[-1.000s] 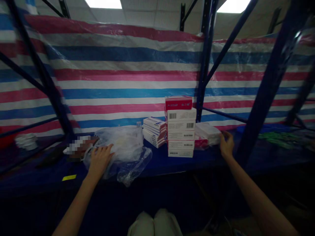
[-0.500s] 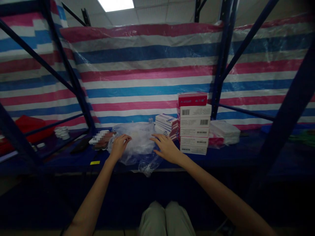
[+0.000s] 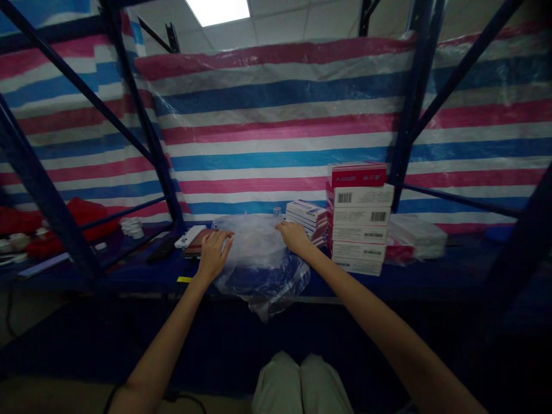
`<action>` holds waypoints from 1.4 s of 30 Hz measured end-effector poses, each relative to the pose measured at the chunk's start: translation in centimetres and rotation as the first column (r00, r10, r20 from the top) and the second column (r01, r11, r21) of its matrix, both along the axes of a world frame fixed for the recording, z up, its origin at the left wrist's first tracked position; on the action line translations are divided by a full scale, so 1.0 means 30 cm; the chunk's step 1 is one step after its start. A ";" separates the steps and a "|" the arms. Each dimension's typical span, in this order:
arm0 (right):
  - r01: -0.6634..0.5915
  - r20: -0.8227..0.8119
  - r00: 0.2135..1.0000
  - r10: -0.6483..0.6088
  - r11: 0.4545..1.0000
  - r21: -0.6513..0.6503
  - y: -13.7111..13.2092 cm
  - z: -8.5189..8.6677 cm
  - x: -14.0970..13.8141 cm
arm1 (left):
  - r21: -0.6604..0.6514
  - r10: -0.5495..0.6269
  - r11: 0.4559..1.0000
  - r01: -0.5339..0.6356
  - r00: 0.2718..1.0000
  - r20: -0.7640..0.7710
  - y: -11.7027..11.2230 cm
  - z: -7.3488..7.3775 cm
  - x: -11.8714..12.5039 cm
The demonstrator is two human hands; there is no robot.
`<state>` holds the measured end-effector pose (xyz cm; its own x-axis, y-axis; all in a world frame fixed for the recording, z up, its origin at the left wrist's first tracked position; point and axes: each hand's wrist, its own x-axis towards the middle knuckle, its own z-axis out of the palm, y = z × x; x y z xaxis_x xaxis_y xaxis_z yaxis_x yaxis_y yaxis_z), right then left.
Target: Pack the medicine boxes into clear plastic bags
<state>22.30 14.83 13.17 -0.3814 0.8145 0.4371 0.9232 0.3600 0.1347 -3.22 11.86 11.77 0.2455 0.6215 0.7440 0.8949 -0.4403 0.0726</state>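
A clear plastic bag lies on the dark blue shelf in front of me. My left hand grips the bag's left edge with curled fingers. My right hand pinches the bag's far right edge, close to a low stack of blue and white boxes. Between the hands the plastic is stretched out, and its front end hangs over the shelf edge.
A tall stack of red and white boxes stands right of the bag, with wrapped packs beyond. A small dark flat object lies left of my left hand. White caps and red cloth sit far left. Blue rack posts frame the shelf.
My right hand came away from the wrapped packs at the right and took hold of the bag's far edge. The bag has been spread flatter. My view shifted left.
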 end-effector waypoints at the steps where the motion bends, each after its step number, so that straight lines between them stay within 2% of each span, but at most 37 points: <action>1: 0.006 -0.002 1.000 -0.006 1.000 0.004 -0.002 0.000 0.011 | -0.005 0.040 0.999 -0.040 0.999 0.017 0.005 -0.007 -0.005; 3: 0.006 -0.001 1.000 -0.006 1.000 0.008 -0.008 -0.002 0.033 | -0.063 0.127 0.990 -0.124 0.991 0.046 0.027 -0.022 -0.020; 6: -0.003 0.010 1.000 0.003 1.000 -0.006 -0.021 -0.010 0.060 | -0.301 0.207 0.934 -0.192 0.978 0.018 0.077 -0.051 -0.064; 9: -0.020 0.005 1.000 0.020 0.999 -0.029 -0.032 -0.030 0.076 | -0.520 0.178 0.835 -0.180 0.983 -0.054 0.121 -0.075 -0.119; 11: -0.035 -0.021 0.999 0.034 0.999 -0.039 -0.035 -0.044 0.081 | -0.556 0.152 0.812 -0.179 0.984 -0.095 0.133 -0.082 -0.146; 19: -0.064 -0.098 0.994 0.056 0.995 -0.082 -0.061 -0.074 0.102 | -0.325 0.209 0.907 -0.269 0.955 -0.208 0.126 -0.071 -0.164; 25: -0.140 -0.224 0.969 0.104 0.979 -0.152 -0.092 -0.100 0.125 | -0.170 0.264 0.943 -0.287 0.953 -0.149 0.109 -0.066 -0.161; 29: -0.206 -0.317 0.939 0.130 0.953 -0.222 -0.112 -0.109 0.129 | -0.070 0.252 0.964 -0.256 0.966 -0.059 0.076 -0.034 -0.146; 31: -0.206 -0.355 0.927 0.123 0.956 -0.209 -0.137 -0.103 0.121 | -0.073 0.227 0.970 -0.230 0.973 -0.048 0.059 -0.008 -0.140; 34: -0.182 -0.396 0.908 0.133 0.979 -0.087 -0.206 -0.102 0.096 | -0.115 0.189 0.974 -0.193 0.981 -0.053 0.037 0.036 -0.135; 37: -0.201 -0.370 0.909 0.190 0.980 0.011 -0.285 -0.137 0.059 | -0.091 0.215 0.971 -0.222 0.974 -0.076 0.029 0.067 -0.130; 39: -0.243 -0.308 0.923 0.231 0.970 -0.003 -0.316 -0.179 0.036 | -0.079 0.243 0.965 -0.250 0.965 -0.096 0.039 0.069 -0.125; 42: -0.294 -0.299 0.919 0.258 0.952 -0.084 -0.309 -0.234 0.015 | -0.127 0.232 0.961 -0.247 0.965 -0.121 0.071 0.041 -0.125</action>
